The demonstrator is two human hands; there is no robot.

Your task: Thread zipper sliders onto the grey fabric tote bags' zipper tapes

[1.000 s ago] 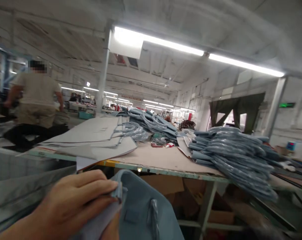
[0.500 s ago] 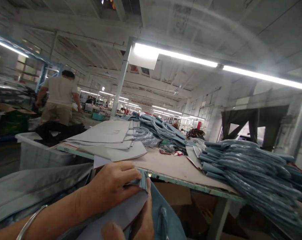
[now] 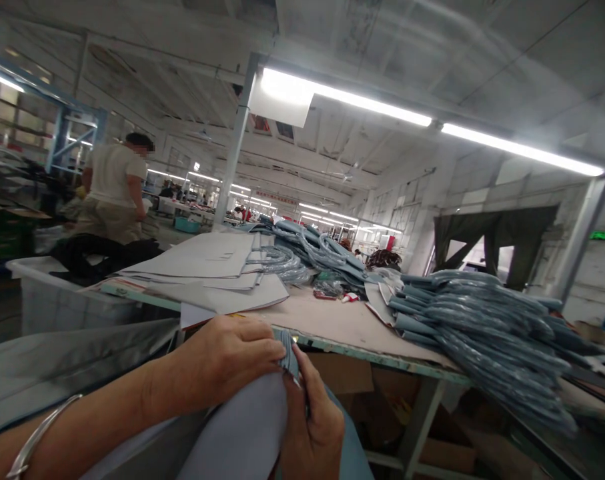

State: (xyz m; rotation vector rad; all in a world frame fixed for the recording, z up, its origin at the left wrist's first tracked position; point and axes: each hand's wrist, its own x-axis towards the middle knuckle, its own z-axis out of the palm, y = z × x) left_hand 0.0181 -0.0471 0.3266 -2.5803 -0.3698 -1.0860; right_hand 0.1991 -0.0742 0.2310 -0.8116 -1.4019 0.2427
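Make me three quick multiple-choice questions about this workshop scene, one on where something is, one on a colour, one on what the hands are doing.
1. Where is the stack of grey sheets?
A. on the table's left part
B. on the floor
C. in the white bin

2. What colour is the heap of bags on the table?
A. red
B. light blue
C. yellow

3. What are the left hand and right hand doing?
A. resting open
B. both gripping a blue fabric piece
C. holding scissors

Answers: 1 A, the sheets lie on the tabletop; 2 B, the heap is blue; 3 B, fingers pinch its edge.
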